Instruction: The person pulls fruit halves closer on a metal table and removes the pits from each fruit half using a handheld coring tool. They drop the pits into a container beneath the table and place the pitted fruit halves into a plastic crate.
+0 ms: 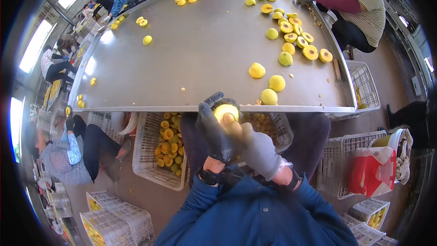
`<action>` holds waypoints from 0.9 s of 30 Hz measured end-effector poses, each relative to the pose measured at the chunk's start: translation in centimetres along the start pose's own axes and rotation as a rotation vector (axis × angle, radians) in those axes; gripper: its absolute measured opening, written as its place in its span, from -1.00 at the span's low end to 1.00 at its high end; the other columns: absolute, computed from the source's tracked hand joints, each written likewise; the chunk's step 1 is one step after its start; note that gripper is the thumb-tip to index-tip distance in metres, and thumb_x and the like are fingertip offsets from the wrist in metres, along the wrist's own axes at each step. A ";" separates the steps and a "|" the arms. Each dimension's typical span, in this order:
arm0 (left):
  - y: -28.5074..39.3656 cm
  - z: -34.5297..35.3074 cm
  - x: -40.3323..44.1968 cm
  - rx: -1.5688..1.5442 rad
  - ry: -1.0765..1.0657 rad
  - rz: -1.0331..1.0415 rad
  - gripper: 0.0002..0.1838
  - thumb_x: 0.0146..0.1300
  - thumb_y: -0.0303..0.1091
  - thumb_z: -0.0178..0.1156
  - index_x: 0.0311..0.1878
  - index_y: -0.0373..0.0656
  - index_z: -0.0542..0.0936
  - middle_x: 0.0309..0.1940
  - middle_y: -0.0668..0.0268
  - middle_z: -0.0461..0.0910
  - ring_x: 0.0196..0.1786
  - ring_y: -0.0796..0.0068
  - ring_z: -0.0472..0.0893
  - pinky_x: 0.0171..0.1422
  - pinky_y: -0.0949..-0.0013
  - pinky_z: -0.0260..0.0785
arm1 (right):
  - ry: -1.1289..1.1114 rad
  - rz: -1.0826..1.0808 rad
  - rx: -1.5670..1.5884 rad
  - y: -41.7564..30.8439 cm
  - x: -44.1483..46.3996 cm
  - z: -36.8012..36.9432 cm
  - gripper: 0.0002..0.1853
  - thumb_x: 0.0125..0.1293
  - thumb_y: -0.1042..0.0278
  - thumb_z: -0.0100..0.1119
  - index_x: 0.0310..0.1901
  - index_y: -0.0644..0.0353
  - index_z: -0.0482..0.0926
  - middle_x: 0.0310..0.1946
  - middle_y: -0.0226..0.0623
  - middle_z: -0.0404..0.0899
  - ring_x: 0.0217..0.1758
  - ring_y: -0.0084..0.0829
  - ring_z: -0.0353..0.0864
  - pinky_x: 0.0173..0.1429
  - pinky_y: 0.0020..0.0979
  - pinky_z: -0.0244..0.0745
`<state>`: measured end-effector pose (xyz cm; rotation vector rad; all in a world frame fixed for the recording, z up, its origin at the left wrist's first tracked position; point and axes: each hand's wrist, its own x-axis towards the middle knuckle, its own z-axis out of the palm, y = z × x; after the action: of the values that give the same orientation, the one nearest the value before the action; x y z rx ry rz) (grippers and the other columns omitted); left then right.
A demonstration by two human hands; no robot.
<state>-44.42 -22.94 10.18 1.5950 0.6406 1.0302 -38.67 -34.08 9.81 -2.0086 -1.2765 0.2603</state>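
In front of me, just at the table's near edge, my left hand point(213, 130) in a dark glove is closed around a yellow peach half point(226, 110), cut face up. My right hand point(260, 148), in a grey glove, presses against that cut face. Its fingers are closed on what looks like a small pitting tool point(234, 127) with a thin curved loop at the peach's centre; blur and the fingers hide most of it. Closest on the table are two whole peaches point(269, 96) and another peach piece point(257, 70), right of my hands.
The metal table point(182, 64) has a raised rim. Peach halves point(310, 52) lie along its right side, near a wooden-handled tool point(337, 70). Below stand a crate of peach halves point(159, 173) and a crate with pits point(277, 132). Co-workers point(359, 13) sit around; a red bag point(372, 171) hangs right.
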 end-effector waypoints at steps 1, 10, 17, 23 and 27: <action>0.4 0.1 0.0 -0.009 -0.001 -0.013 -0.58 0.52 -0.16 -0.05 0.16 -0.36 0.41 -0.18 0.09 0.62 -0.21 0.31 0.65 -0.06 0.32 0.58 | -0.053 0.039 0.012 0.5 -0.1 0.5 -0.67 0.27 0.35 0.21 0.06 0.10 0.48 -0.43 -0.14 0.59 -0.51 -0.08 0.63 -0.51 -0.15 0.48; 0.9 -0.5 0.4 -0.263 -0.238 -0.013 -0.44 0.51 0.03 -0.11 0.07 -0.39 0.49 -0.26 0.09 0.66 -0.25 0.24 0.68 -0.09 0.27 0.60 | -0.567 0.479 0.968 -1.7 0.3 -6.0 -0.67 0.33 0.36 0.16 0.05 0.37 0.50 -0.35 -0.23 0.61 -0.29 -0.52 0.54 -0.12 -0.40 0.48; 2.8 -1.4 1.9 -0.213 -0.631 0.103 -0.31 0.52 0.15 -0.21 -0.21 -0.37 0.62 -0.41 0.03 0.66 -0.39 0.21 0.67 -0.23 0.22 0.57 | -0.611 0.388 1.020 0.3 -1.6 -4.3 -0.70 0.33 0.30 0.21 -0.04 0.36 0.56 -0.51 -0.38 0.53 -0.46 -0.57 0.51 -0.32 -0.47 0.44; -0.4 0.3 0.1 -0.629 -0.528 -0.135 -0.31 0.52 0.21 -0.22 -0.34 -0.31 0.53 -0.58 0.07 0.52 -0.57 0.20 0.54 -0.50 0.24 0.47 | -0.611 0.328 0.798 1.4 -1.7 -4.2 -0.73 0.31 0.22 0.24 -0.20 0.31 0.62 -0.50 -0.39 0.58 -0.44 -0.48 0.52 -0.27 -0.37 0.48; 0.7 2.5 -0.5 -0.878 -0.446 -0.231 -0.33 0.52 0.20 -0.24 -0.25 -0.31 0.53 -0.58 0.08 0.50 -0.60 0.20 0.52 -0.56 0.25 0.43 | -0.508 0.241 0.949 2.8 -2.0 -2.6 -0.75 0.31 0.23 0.23 -0.24 0.30 0.64 -0.49 -0.40 0.59 -0.40 -0.56 0.52 -0.26 -0.41 0.46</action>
<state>-42.57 -24.73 10.58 0.8880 0.0270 0.6074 -36.29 -37.72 9.36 -1.2717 -0.8965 1.2890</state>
